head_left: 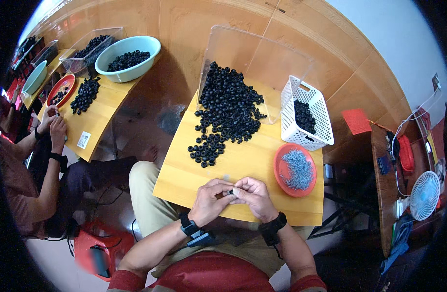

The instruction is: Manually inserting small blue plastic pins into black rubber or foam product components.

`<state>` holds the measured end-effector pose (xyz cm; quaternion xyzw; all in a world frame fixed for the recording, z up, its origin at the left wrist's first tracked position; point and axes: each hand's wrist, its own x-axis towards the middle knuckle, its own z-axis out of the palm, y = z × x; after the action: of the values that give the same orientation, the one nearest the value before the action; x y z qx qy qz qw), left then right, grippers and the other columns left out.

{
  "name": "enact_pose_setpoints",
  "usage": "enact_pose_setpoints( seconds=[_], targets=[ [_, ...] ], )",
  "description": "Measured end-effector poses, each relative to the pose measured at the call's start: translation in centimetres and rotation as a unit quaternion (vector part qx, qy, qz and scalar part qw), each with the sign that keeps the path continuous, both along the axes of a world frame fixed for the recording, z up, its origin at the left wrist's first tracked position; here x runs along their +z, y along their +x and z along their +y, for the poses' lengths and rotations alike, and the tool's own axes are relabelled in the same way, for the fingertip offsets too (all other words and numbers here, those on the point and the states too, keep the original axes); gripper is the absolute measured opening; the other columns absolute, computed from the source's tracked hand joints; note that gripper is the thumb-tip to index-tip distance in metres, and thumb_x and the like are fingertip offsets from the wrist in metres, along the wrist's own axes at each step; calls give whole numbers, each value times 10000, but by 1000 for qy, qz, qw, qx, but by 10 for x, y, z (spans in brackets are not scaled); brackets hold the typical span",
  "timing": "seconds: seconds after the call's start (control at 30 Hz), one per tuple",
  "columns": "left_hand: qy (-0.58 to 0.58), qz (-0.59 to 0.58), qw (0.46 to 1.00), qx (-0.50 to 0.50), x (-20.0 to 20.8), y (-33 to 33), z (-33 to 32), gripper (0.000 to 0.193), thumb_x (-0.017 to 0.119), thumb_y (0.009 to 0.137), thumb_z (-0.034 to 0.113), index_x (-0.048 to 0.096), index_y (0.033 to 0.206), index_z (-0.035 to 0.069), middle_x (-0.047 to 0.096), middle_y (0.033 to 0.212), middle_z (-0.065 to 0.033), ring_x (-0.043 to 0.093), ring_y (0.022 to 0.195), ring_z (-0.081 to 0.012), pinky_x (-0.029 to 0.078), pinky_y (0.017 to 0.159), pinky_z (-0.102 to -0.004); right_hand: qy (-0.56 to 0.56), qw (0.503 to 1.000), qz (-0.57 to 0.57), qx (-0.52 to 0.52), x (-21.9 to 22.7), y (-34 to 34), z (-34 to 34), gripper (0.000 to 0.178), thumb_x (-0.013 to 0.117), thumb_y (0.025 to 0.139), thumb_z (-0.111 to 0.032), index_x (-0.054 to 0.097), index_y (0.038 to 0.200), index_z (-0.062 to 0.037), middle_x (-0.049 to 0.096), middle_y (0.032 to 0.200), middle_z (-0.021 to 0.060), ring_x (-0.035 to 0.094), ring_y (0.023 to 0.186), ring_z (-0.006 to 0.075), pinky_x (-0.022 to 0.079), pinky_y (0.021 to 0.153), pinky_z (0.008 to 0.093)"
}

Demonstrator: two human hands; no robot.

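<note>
My left hand (211,199) and my right hand (255,197) meet over the near edge of the yellow table. Between their pinched fingertips is a small black ring-like part (231,192), mostly covered by the fingers. Beyond them lies a loose group of black ring parts (207,150), which runs back into a large heap (228,102) spilling from a clear plastic bin (255,46). On the right, a red plate (278,171) carries many tiny silvery-blue pieces, too small to name. Behind it stands a white perforated basket (320,127) partly filled with black parts.
At left, a co-worker's hands (55,121) work at another yellow table (104,109) with a green basin (153,48) and a red tray (70,80). A red stool (87,243) stands on the floor. A fan (424,195) and cables are at far right.
</note>
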<state>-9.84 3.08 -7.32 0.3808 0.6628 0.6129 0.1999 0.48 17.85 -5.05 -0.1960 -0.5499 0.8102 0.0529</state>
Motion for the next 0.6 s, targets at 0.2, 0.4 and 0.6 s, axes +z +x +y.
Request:
enact_pose_setpoints(
  seconds=[0.2,0.4,0.6],
  targets=[
    [23,-35,997,59,2,3,2,349,769,805,69,672,1126,-25,657,1082,-109,596,739,-109,530,699,-236,359,913,34,-190,30,-7,51,142,669,887,-16,614,1016,9,657,888,41,628,759,96,533,680,250],
    [17,-11,999,34,5,4,0,335,761,811,64,679,1127,-12,656,1096,-109,609,768,-110,533,706,-241,691,639,-23,-338,103,-23,154,302,712,825,-110,652,1078,43,682,963,160,664,820,259,523,687,319],
    [4,-17,999,40,3,4,0,298,741,831,83,689,1115,10,659,1093,-115,624,775,-129,535,712,-250,636,748,-34,-187,62,-43,133,247,724,799,-143,694,996,4,686,895,146,644,706,271,512,682,336]
  ],
)
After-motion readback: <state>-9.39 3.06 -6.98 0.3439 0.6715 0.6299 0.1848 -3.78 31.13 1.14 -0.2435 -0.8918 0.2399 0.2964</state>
